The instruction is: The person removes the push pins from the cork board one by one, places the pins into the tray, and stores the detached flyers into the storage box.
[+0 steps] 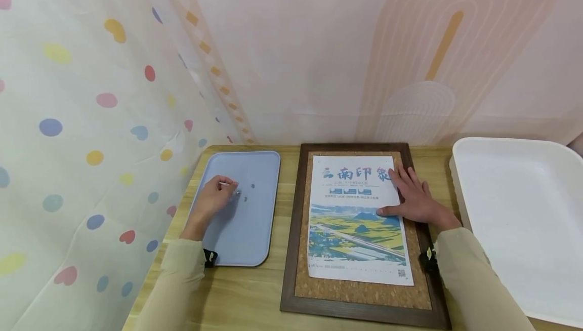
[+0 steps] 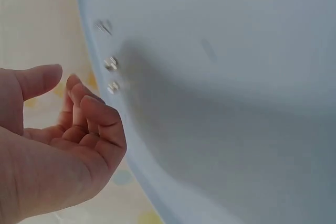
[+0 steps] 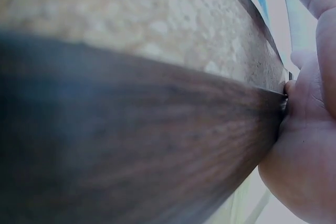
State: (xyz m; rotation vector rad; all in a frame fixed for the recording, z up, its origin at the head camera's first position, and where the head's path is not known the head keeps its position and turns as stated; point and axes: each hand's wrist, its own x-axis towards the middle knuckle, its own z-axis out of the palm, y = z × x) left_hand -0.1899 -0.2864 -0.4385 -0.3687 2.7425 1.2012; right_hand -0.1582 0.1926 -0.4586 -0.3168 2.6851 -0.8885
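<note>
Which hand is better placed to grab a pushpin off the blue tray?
Left. The left hand is over the blue tray beside the pushpins; the right hand lies flat on the poster.

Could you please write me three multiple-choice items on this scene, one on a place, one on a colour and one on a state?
1. Where does the printed paper poster lie?
A. in the white tray
B. on the dark-framed cork board
C. on the blue tray

2. What colour is the flat rectangular plastic tray under the left hand?
A. light blue
B. red
C. black

3. How does the right hand lie?
A. clenched in a fist in the air
B. flat with straight fingers on the poster
C. gripping the white tray

Answers:
1 B: the head view shows the poster on the cork board.
2 A: the tray shows pale blue around the left hand.
3 B: the fingers lie spread on the poster's right edge.
</note>
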